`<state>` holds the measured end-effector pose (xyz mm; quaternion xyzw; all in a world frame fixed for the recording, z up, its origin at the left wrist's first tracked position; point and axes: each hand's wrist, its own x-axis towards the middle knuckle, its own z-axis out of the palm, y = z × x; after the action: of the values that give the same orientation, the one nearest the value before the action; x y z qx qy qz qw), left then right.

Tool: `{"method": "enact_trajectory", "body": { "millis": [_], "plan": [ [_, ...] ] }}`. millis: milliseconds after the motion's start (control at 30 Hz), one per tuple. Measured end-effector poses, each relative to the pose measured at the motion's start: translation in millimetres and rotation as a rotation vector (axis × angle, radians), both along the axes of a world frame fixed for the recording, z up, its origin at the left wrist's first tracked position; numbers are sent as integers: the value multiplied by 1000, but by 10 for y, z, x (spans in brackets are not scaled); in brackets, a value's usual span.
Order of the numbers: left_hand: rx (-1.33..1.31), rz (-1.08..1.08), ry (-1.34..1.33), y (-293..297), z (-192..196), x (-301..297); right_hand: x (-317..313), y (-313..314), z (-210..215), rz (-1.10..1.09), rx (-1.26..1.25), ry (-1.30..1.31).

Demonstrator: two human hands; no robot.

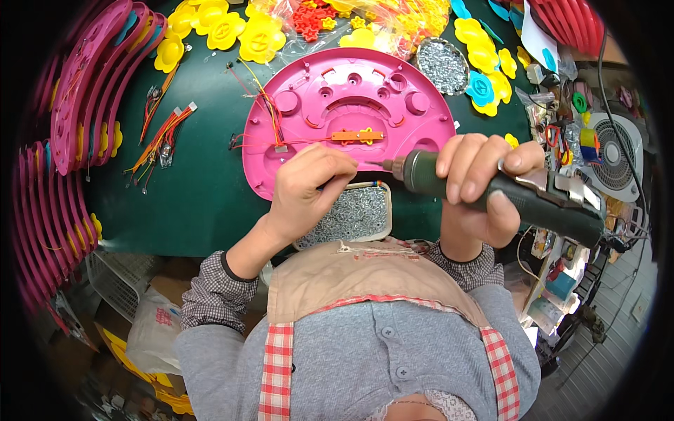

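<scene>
My right hand (pixel 477 168) is wrapped round a dark green and black electric screwdriver (pixel 425 174), held level with its bit pointing left. Close to the bit's tip, my left hand (pixel 309 182) is closed in a pinch. Whatever sits between those fingertips is too small to make out. Beyond both hands lies a pink plastic panel (pixel 309 119) with round posts and a curved recess. An orange-brown strip (pixel 358 135) rests across it over a yellow piece, and thin coloured wires (pixel 272 112) run over its left side. Just below the hands stands a tray of small screws (pixel 351 214).
A round container of small metal parts (pixel 442 65) stands beyond the panel. Yellow flower-shaped pieces (pixel 261 39) lie along the far edge. Wire bundles (pixel 168 137) are on the green table at left, beside stacked pink panels (pixel 77 91). A fan (pixel 611 154) stands at right.
</scene>
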<state>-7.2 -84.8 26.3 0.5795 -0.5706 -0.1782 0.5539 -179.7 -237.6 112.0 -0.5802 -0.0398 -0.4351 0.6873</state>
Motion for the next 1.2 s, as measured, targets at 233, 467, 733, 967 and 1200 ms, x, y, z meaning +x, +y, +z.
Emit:
{"method": "enact_trajectory", "body": {
  "millis": [233, 467, 733, 967, 1200],
  "plan": [
    [-19, -52, 115, 39, -43, -83, -25, 69, 45, 58, 60, 4],
    [-172, -35, 74, 32, -85, -138, -14, 110, 101, 55, 82, 50],
    [-246, 47, -71, 83, -159, -118, 58, 149, 153, 48, 74, 84],
    [-51, 199, -330, 221, -82, -125, 484, 104, -71, -113, -43, 150],
    [349, 74, -517, 190, -56, -314, 754, 52, -364, -102, 27, 191]
  ]
}}
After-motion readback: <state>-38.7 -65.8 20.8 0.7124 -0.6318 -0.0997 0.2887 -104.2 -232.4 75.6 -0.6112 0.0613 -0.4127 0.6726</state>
